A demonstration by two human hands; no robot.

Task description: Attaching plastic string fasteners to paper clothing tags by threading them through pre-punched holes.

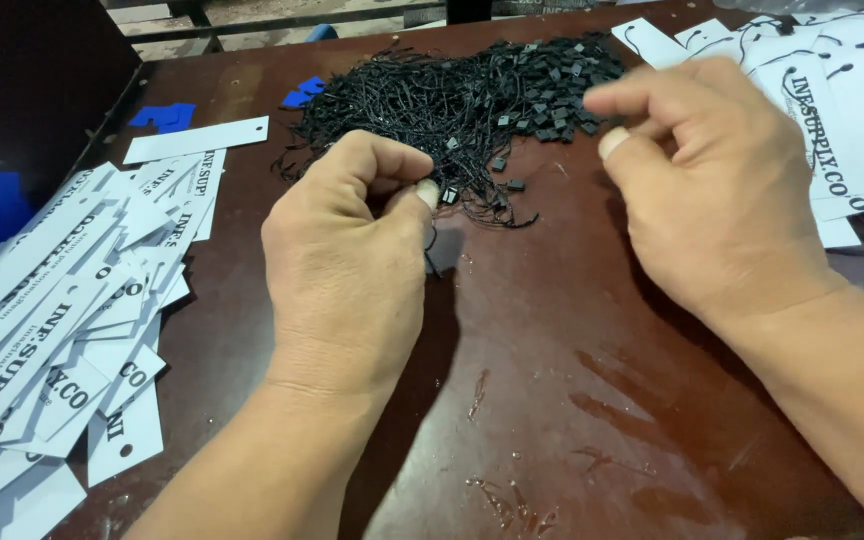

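A single black tag string (432, 240) is pinched between thumb and forefinger of the left hand (347, 270), just at the near edge of the heap of black strings (472, 95). Neighbouring loops could be dragged out with it, since the strands lie tangled. The right hand (712, 190) is held above the heap's right side, fingers loosely curled, nothing gripped. White paper tags (62, 320) are piled left of the heap.

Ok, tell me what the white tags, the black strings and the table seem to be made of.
White rectangular tags: matte card or stiff paper, flat with punched holes. Black strings: thin cord, likely with small plastic fastener blocks. Dark reddish-brown table: probably coated wood, glossy and scuffed.
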